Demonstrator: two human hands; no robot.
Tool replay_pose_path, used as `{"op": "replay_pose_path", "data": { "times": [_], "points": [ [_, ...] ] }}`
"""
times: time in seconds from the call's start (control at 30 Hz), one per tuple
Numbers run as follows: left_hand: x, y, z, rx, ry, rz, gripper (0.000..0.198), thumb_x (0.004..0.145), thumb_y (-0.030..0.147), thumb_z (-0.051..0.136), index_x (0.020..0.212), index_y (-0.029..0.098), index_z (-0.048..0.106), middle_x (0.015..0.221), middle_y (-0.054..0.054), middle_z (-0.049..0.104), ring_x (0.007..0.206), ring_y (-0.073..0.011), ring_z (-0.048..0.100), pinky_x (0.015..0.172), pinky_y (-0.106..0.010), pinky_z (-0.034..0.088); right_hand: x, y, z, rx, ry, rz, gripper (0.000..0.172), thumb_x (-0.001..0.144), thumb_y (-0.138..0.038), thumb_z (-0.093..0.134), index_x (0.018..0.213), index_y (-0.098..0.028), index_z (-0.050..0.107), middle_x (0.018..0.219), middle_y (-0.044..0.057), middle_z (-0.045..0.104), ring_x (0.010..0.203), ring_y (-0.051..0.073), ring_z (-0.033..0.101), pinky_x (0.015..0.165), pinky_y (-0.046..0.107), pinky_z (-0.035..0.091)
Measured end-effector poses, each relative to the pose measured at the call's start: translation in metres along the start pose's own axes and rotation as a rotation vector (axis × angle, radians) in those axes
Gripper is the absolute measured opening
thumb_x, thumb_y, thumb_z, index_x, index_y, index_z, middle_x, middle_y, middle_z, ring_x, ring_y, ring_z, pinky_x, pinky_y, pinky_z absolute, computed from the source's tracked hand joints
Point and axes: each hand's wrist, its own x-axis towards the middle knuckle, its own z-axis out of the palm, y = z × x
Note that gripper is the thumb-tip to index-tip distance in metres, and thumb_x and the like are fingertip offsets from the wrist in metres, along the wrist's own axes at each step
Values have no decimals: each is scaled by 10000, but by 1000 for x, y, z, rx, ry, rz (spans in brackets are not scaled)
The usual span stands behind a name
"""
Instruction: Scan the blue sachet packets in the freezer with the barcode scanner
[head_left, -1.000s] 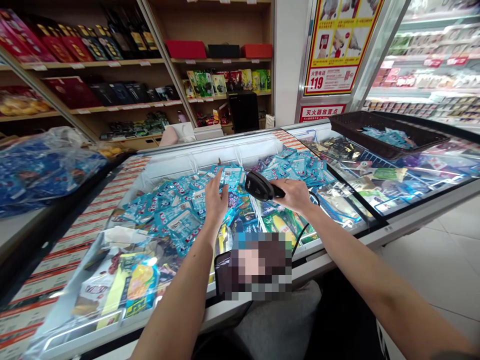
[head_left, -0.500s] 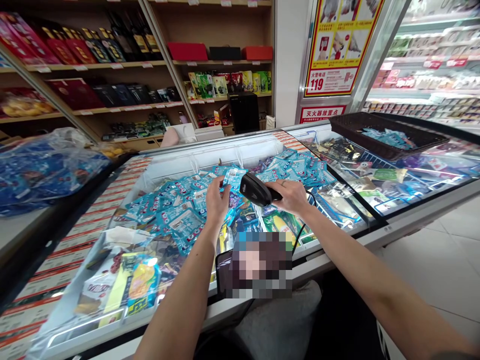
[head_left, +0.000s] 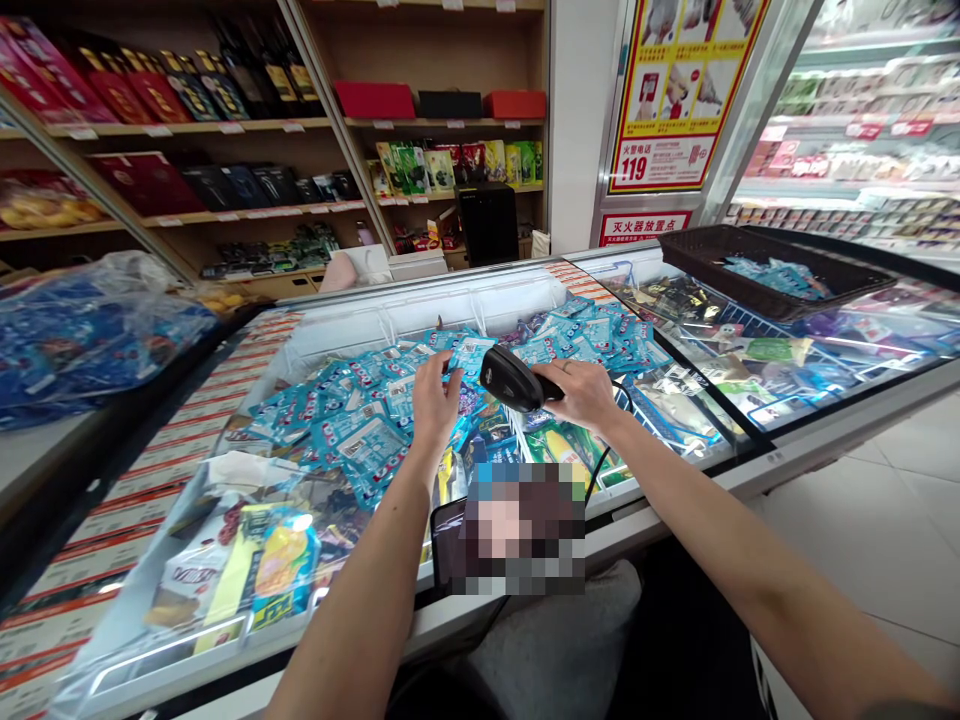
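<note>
My left hand [head_left: 435, 398] reaches into an open chest freezer [head_left: 495, 290] and pinches a light blue ice-cream packet [head_left: 469, 353], tilting it up. My right hand [head_left: 583, 393] grips a black barcode scanner [head_left: 512, 378] whose head points left at that packet, a few centimetres away. A black cable [head_left: 600, 470] runs from the scanner down over the freezer's front edge. Many more blue packets [head_left: 352, 420] lie heaped in the freezer under both hands.
A glass lid [head_left: 787, 350] covers the freezer's right half, with a black basket [head_left: 772, 262] resting on it. A clear bag of blue packets [head_left: 82, 335] sits at the left. A dark device [head_left: 446, 545] lies on the freezer's front rim. Shelves stand behind.
My left hand closed on a blue packet and lifted it slightly. My right hand brought the scanner a little up and left, closer to the packet.
</note>
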Motion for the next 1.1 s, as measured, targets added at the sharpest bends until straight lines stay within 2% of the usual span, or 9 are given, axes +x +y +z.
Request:
{"op": "replay_pose_path", "data": {
  "times": [0.73,0.87,1.0,1.1],
  "points": [
    [0,-3,2,19,-17,5,342,867,357,458,1164,197,511,995,-89,587,956,-210,531,791,-333,451,0,0,-1,-4,-19,28,348,850,-422,506,1127,-242,614,934,34,682,847,170,608,713,251,365],
    [0,-9,2,96,82,-61,389,854,340,474,1209,180,494,999,-106,587,963,-233,538,889,-397,416,0,2,-2,-19,-4,117,338,849,-401,515,1135,-251,613,949,36,684,876,173,606,733,248,369],
    [-1,-3,-3,251,195,-207,532,830,335,502,1319,143,412,1168,-176,525,1104,-310,477,930,-487,372,0,9,-3,-51,13,257,337,843,-415,521,1122,-253,618,949,42,689,869,187,612,713,252,380],
    [-2,7,-6,317,199,-154,580,818,341,526,1359,184,387,1321,-179,434,1231,-350,375,971,-522,317,-1,15,-4,-79,6,381,357,811,-414,557,1130,-262,612,946,40,692,862,204,619,687,260,392]
  ]
}}
